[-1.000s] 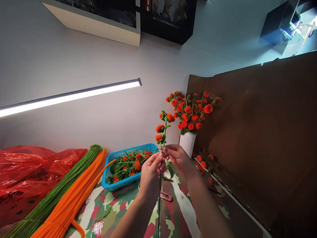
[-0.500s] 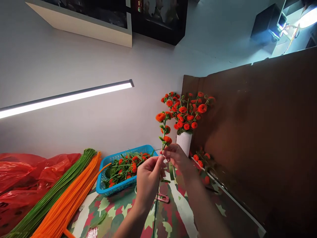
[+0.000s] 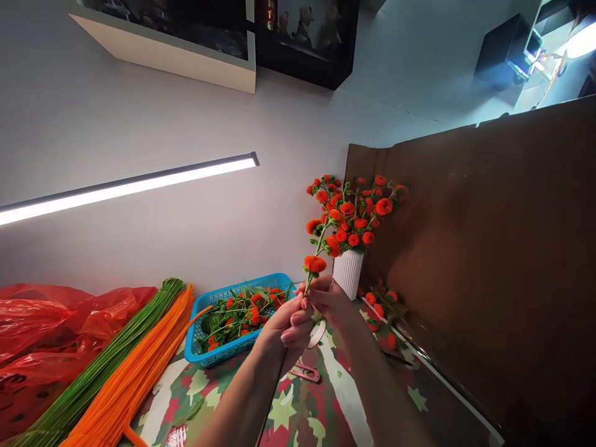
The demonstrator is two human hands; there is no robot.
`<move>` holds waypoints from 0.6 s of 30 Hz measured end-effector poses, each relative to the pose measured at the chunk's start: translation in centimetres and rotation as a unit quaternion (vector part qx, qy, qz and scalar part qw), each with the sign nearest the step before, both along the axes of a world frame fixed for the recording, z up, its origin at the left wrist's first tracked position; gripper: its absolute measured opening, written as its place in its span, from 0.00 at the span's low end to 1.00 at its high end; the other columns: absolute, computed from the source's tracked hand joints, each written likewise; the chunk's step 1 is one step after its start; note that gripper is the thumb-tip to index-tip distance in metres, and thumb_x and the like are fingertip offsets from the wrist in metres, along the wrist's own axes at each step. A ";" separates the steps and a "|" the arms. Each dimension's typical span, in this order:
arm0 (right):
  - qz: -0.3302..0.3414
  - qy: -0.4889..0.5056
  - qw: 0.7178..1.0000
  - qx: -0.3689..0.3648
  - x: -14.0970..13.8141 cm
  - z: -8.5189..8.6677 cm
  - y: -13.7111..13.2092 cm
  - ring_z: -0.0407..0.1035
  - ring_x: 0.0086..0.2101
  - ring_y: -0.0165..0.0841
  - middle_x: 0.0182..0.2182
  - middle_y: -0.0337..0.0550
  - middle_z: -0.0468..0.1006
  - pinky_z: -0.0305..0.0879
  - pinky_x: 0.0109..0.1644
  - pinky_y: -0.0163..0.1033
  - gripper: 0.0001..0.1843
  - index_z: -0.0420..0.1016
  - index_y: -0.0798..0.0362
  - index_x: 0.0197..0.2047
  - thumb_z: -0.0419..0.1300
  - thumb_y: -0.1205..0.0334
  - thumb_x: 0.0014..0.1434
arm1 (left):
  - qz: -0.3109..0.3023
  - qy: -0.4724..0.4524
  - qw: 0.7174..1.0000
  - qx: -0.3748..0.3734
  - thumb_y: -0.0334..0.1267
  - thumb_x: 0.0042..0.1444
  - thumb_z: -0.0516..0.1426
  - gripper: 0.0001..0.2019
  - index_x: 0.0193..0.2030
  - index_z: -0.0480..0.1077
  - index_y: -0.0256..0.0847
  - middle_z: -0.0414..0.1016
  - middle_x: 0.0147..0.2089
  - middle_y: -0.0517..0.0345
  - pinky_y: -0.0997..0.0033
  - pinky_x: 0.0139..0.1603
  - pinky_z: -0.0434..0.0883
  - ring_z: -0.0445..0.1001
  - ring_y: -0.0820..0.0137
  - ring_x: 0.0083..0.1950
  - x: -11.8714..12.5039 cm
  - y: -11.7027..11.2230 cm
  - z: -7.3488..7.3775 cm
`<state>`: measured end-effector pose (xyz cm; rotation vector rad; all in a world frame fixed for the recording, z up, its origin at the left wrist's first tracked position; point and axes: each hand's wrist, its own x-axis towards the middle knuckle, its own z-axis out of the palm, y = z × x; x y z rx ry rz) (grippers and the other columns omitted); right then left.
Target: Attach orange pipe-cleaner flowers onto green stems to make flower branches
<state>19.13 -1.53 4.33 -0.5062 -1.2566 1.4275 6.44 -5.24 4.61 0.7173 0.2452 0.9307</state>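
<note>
Both hands meet above the table and pinch one green stem with orange pompom flowers (image 3: pixel 315 264). My left hand (image 3: pixel 285 326) is closed round the lower stem, fingers curled. Just behind it, my right hand (image 3: pixel 329 298) pinches the stem below the lowest flower. The stem leans up and to the right, its top overlapping the bouquet. A roll of tape (image 3: pixel 318 333) shows under the hands. A blue basket (image 3: pixel 195 351) of flower pieces sits left of the hands.
A white ribbed vase (image 3: pixel 347 274) holds an orange bouquet (image 3: pixel 354 214) against a brown board (image 3: pixel 488 261). Green (image 3: pixel 93 372) and orange (image 3: pixel 135 379) pipe cleaner bundles and a red plastic bag (image 3: pixel 41 335) lie at left. Pink snips (image 3: pixel 305 373) rest on the camouflage cloth (image 3: pixel 298 416).
The stem has tilted to the right and turned between the fingers. My left hand has slid up closer under my right hand.
</note>
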 end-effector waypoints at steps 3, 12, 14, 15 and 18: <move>-0.056 0.024 0.998 -0.011 -0.2 0.2 0.1 0.59 0.20 0.24 0.20 0.37 0.75 0.50 0.23 0.31 0.13 0.77 0.52 0.20 0.73 0.57 0.32 | 0.104 0.081 0.991 0.028 0.43 0.49 0.62 0.13 0.27 0.68 0.34 0.57 0.17 0.69 0.86 0.12 0.47 0.49 0.88 0.13 0.5 0.2 -0.4; -0.089 0.065 0.994 -0.015 -1.6 -0.4 0.6 0.50 0.18 0.22 0.18 0.35 0.70 0.46 0.22 0.33 0.11 0.78 0.53 0.24 0.71 0.56 0.38 | 0.318 0.168 0.917 0.173 0.42 0.48 0.63 0.12 0.24 0.70 0.35 0.61 0.16 0.66 0.83 0.13 0.51 0.53 0.84 0.14 0.1 0.1 -0.4; -0.044 0.070 0.996 -0.034 -1.6 -0.4 0.4 0.49 0.17 0.22 0.14 0.31 0.64 0.48 0.23 0.32 0.14 0.79 0.53 0.26 0.71 0.53 0.38 | 0.209 0.090 0.967 0.112 0.40 0.49 0.62 0.11 0.24 0.69 0.34 0.60 0.17 0.67 0.85 0.11 0.48 0.48 0.88 0.12 -0.3 0.4 -0.2; -0.021 0.070 0.996 -0.041 -1.6 -0.4 0.3 0.49 0.17 0.21 0.13 0.30 0.62 0.48 0.23 0.32 0.15 0.79 0.53 0.28 0.71 0.52 0.38 | 0.153 0.054 0.984 0.079 0.39 0.50 0.61 0.10 0.25 0.69 0.34 0.59 0.18 0.68 0.87 0.10 0.47 0.46 0.89 0.11 -0.4 0.6 -0.3; 0.037 0.058 0.996 -0.062 -1.5 -0.6 0.4 0.48 0.16 0.20 0.14 0.29 0.62 0.49 0.23 0.31 0.19 0.80 0.53 0.31 0.71 0.51 0.37 | 0.046 -0.025 0.999 -0.006 0.33 0.58 0.53 0.10 0.28 0.69 0.32 0.54 0.19 0.69 0.91 0.09 0.45 0.42 0.90 0.11 -0.7 1.3 -0.6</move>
